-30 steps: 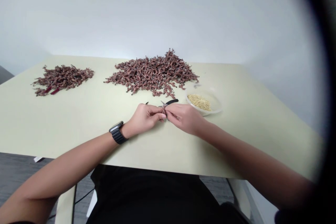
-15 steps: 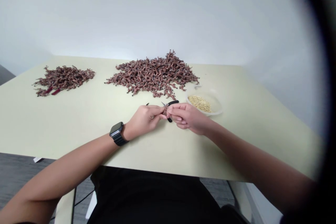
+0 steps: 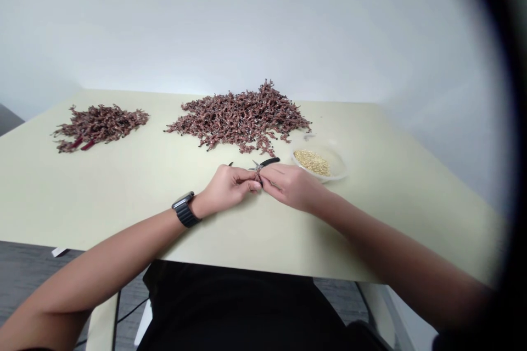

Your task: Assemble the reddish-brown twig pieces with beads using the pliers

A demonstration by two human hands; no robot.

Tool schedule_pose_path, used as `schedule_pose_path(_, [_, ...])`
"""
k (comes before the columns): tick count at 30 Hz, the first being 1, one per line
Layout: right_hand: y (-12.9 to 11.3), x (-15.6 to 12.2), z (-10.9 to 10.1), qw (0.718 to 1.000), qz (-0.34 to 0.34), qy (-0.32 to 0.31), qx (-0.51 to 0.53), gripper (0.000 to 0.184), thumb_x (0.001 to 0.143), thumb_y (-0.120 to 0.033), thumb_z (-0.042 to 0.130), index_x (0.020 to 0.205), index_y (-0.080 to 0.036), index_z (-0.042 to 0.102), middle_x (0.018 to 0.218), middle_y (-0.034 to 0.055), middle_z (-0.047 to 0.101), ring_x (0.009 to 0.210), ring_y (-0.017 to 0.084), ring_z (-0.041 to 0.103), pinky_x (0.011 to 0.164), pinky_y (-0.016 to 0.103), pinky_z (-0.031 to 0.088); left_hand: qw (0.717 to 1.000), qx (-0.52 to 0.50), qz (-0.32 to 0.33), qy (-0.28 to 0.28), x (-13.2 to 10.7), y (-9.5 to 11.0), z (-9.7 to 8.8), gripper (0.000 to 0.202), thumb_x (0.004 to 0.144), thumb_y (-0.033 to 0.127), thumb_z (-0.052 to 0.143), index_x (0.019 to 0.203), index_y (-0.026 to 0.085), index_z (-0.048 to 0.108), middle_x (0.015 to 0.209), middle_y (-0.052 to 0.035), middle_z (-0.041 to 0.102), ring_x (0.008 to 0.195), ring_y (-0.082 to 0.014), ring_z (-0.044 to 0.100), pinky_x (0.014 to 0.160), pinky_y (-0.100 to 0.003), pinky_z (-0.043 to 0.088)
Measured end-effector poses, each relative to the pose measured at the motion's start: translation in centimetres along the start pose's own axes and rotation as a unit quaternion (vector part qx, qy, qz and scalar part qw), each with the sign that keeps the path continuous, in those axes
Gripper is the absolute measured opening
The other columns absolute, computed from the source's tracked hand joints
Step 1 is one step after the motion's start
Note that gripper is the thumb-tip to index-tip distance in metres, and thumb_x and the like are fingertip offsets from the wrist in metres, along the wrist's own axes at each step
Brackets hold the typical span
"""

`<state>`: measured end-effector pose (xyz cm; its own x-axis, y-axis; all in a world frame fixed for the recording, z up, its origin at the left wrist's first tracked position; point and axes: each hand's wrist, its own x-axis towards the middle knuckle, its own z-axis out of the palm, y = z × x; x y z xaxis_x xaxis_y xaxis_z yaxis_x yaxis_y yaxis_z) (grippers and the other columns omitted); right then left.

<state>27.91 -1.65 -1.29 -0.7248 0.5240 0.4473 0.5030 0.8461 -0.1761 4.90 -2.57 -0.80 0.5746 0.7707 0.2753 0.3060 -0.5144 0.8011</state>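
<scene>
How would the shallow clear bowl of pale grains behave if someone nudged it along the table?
The shallow clear bowl looks thin-walled and probably light, so it would likely slide easily. Its wide, low shape suggests it is unlikely to tip. The pale grains look loose and could shift or spill if it were jolted.

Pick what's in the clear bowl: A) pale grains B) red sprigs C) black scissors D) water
A: the bowl holds a small heap of pale grains, just beyond the right hand.
</scene>
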Motion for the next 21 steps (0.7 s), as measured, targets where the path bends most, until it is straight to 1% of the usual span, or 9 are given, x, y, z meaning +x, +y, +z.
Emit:
schedule_pose_path(4, [-0.3, 0.1, 0.0, 0.997, 0.029, -0.003, 0.067, 0.020, 0.101, -0.022, 0.047, 0.085, -0.019, 0.059, 0.077, 0.0025, 0.058, 0.071, 0.015, 0.052, 0.067, 0.030, 0.038, 0.999, 0.037, 0.023, -0.001, 0.0, -0.3, 0.1, 0.023, 0.099, 0.024, 0.060, 0.084, 0.014, 0.075, 0.077, -0.0021, 0.075, 0.070, -0.0122, 0.067, 0.067, -0.021, 0.048])
schedule_pose_path(8, [-1.3, 0.4, 0.0, 0.976, 0.136, 0.034, 0.166, 0.022, 0.098, -0.023, 0.053, 0.076, -0.019, 0.058, 0.064, -0.0026, 0.049, 0.060, 0.011, 0.044, 0.059, 0.028, 0.033, 0.983, 0.148, 0.096, 0.042, -0.2, -0.9, 0.3, 0.019, 0.095, 0.013, 0.057, 0.086, 0.014, 0.074, 0.081, -0.0041, 0.075, 0.074, -0.0140, 0.069, 0.071, -0.023, 0.050])
schedule_pose_path(10, [-1.9, 0.5, -0.2, 0.949, 0.203, 0.033, 0.241, 0.023, 0.097, -0.028, 0.055, 0.076, -0.020, 0.060, 0.062, -0.0036, 0.048, 0.055, 0.010, 0.041, 0.054, 0.027, 0.030, 0.975, 0.174, 0.130, 0.052, -0.3, -1.2, 0.3, 0.020, 0.093, 0.007, 0.055, 0.093, 0.014, 0.073, 0.090, -0.0064, 0.076, 0.081, -0.0154, 0.071, 0.075, -0.023, 0.053])
schedule_pose_path(12, [-2.1, 0.7, -0.4, 0.890, 0.277, -0.001, 0.363, 0.023, 0.098, -0.033, 0.054, 0.080, -0.020, 0.062, 0.062, -0.0042, 0.048, 0.050, 0.009, 0.039, 0.047, 0.026, 0.028, 0.968, 0.189, 0.158, 0.052, -0.5, -1.3, 0.2, 0.022, 0.092, 0.005, 0.054, 0.100, 0.014, 0.072, 0.098, -0.0080, 0.076, 0.085, -0.0159, 0.072, 0.077, -0.024, 0.056])
schedule_pose_path(14, [-2.1, 0.8, -0.7, 0.801, 0.335, -0.046, 0.494, 0.022, 0.097, -0.036, 0.054, 0.085, -0.021, 0.064, 0.063, -0.0053, 0.046, 0.044, 0.008, 0.033, 0.041, 0.025, 0.024, 0.961, 0.207, 0.178, 0.045, -0.7, -1.2, 0.1, 0.022, 0.093, 0.005, 0.053, 0.104, 0.013, 0.071, 0.102, -0.0093, 0.075, 0.089, -0.0165, 0.072, 0.080, -0.026, 0.057])
schedule_pose_path(16, [-1.9, 1.0, -0.7, 0.722, 0.360, -0.075, 0.586, 0.019, 0.095, -0.035, 0.056, 0.087, -0.020, 0.063, 0.063, -0.0064, 0.041, 0.043, 0.006, 0.025, 0.038, 0.024, 0.019, 0.959, 0.214, 0.183, 0.044, -0.7, -1.1, 0.1, 0.023, 0.095, 0.008, 0.053, 0.109, 0.013, 0.070, 0.105, -0.0105, 0.075, 0.091, -0.0170, 0.072, 0.081, -0.027, 0.057])
schedule_pose_path(17, [-1.8, 1.0, -0.7, 0.701, 0.361, -0.080, 0.610, 0.018, 0.095, -0.035, 0.057, 0.086, -0.020, 0.063, 0.063, -0.0066, 0.040, 0.043, 0.006, 0.023, 0.038, 0.023, 0.018, 0.960, 0.209, 0.179, 0.050, -0.7, -1.0, 0.2, 0.022, 0.096, 0.009, 0.053, 0.110, 0.013, 0.070, 0.105, -0.0105, 0.075, 0.090, -0.0169, 0.072, 0.081, -0.027, 0.057])
schedule_pose_path(19, [-1.6, 1.0, -0.4, 0.709, 0.354, -0.071, 0.606, 0.018, 0.095, -0.035, 0.055, 0.086, -0.020, 0.061, 0.064, -0.0064, 0.040, 0.045, 0.007, 0.025, 0.039, 0.024, 0.020, 0.968, 0.185, 0.157, 0.064, -0.5, -0.9, 0.3, 0.019, 0.097, 0.011, 0.055, 0.105, 0.014, 0.072, 0.098, -0.0086, 0.076, 0.085, -0.0157, 0.071, 0.078, -0.025, 0.055])
schedule_pose_path(21, [-1.5, 0.9, -0.1, 0.790, 0.327, -0.038, 0.518, 0.021, 0.098, -0.035, 0.053, 0.085, -0.020, 0.060, 0.064, -0.0051, 0.044, 0.047, 0.008, 0.033, 0.044, 0.025, 0.026, 0.976, 0.159, 0.130, 0.073, -0.2, -0.9, 0.3, 0.016, 0.098, 0.015, 0.058, 0.094, 0.015, 0.073, 0.087, -0.0055, 0.075, 0.077, -0.0140, 0.069, 0.072, -0.023, 0.051])
